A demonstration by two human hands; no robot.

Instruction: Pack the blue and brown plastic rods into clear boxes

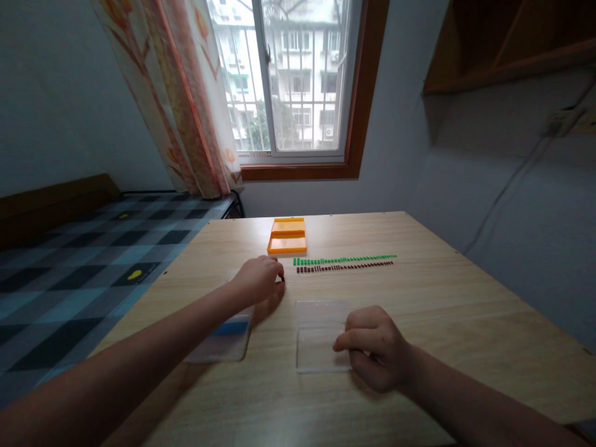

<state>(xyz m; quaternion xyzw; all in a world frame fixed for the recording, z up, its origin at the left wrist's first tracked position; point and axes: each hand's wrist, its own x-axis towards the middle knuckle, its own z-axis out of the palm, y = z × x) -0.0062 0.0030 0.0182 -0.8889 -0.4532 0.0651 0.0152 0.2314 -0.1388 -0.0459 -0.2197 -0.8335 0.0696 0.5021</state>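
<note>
My left hand (261, 277) reaches over the table just left of two rows of tiny blocks. Its thumb and fingertips pinch a small dark block (282, 279). One row is made of green blocks (326, 261), and closer to me lies a row of dark brown blocks (321, 269). A clear plastic tray (316, 366) lies near the front, its right side covered by my right hand (375, 347). The fingers of that hand are curled closed, and whatever they hold, if anything, is hidden. Under my left forearm is another clear case (235, 352) with a blue strip (231, 327).
An orange two-part tray (287, 251) stands at the back of the wooden table (442, 347). Left of the table is a bed (93, 279) with a checked cover. A window, a curtain (186, 93) and a wall shelf (503, 68) surround the far side.
</note>
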